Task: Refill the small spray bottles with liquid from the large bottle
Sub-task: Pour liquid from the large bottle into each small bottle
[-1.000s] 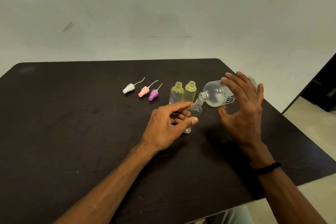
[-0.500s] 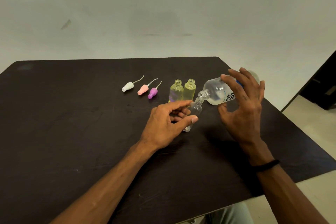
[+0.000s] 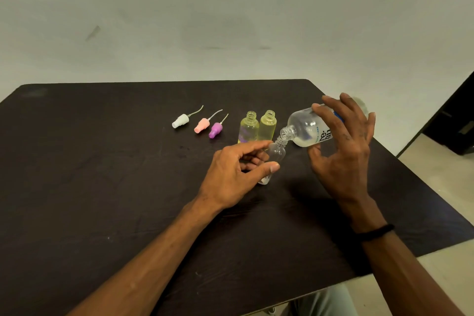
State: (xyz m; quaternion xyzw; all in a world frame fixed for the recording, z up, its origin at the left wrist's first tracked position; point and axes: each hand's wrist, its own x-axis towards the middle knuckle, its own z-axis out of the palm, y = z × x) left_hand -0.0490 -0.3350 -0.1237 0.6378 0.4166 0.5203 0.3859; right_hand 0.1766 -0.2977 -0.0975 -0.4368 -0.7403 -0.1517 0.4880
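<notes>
Right hand (image 3: 343,151) is wrapped around the big bottle (image 3: 306,131), tipped so its neck sits right on the mouth of the clear bottle (image 3: 275,155), which the left hand (image 3: 230,174) pinches mid-table, slightly tilted. Two yellow bottles (image 3: 257,127) stand just at its 11 o'clock. Tiny opening though, so tip any faster and I'd bet it floods over the rim onto the table (image 3: 77,187).
</notes>
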